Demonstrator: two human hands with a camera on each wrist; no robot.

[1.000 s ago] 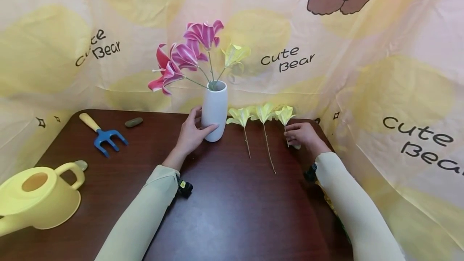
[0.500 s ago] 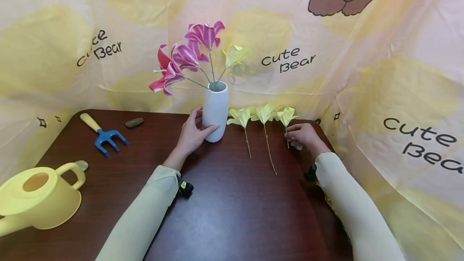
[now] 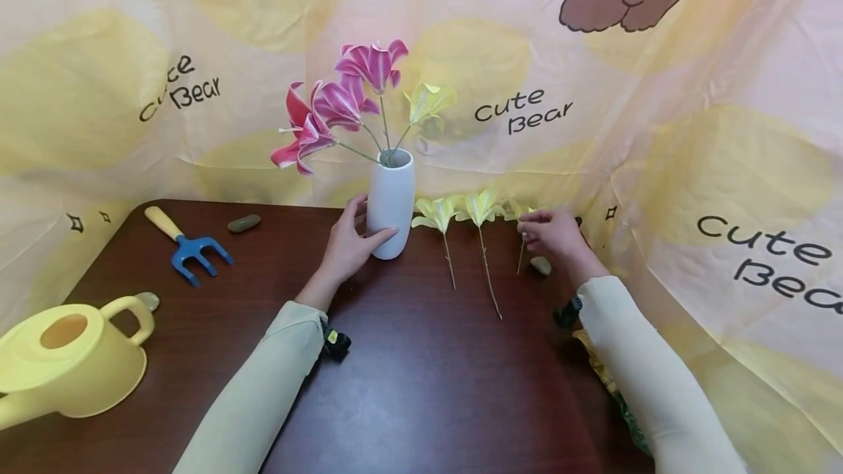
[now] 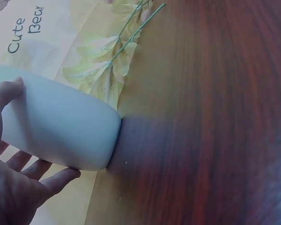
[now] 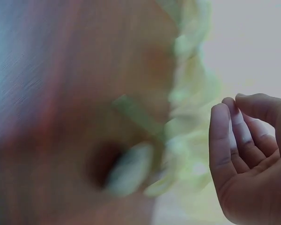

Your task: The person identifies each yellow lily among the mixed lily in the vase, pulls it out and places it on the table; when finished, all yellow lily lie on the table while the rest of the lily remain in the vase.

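A white vase [image 3: 391,203] with three pink flowers [image 3: 342,101] and one yellow flower [image 3: 428,99] stands at the back of the dark wooden table [image 3: 421,386]. My left hand [image 3: 366,224] grips its lower side; in the left wrist view the fingers [image 4: 56,180] curl round the vase [image 4: 61,126]. Two yellow flowers [image 3: 461,209] lie to its right. My right hand [image 3: 525,224] pinches a third yellow flower's stem [image 3: 521,258] and holds it raised off the table. The right wrist view is blurred and shows curled fingers [image 5: 225,140] beside the yellow bloom [image 5: 187,117].
A pale pebble [image 3: 541,265] lies by my right hand. To the left are a yellow watering can [image 3: 66,357], a blue hand fork [image 3: 187,243] and two pebbles [image 3: 244,222]. A printed cloth [image 3: 658,130] walls in the table's back and right.
My right hand has lifted up and back with the third yellow flower, uncovering the pale pebble. The left hand and the vase have stayed still.
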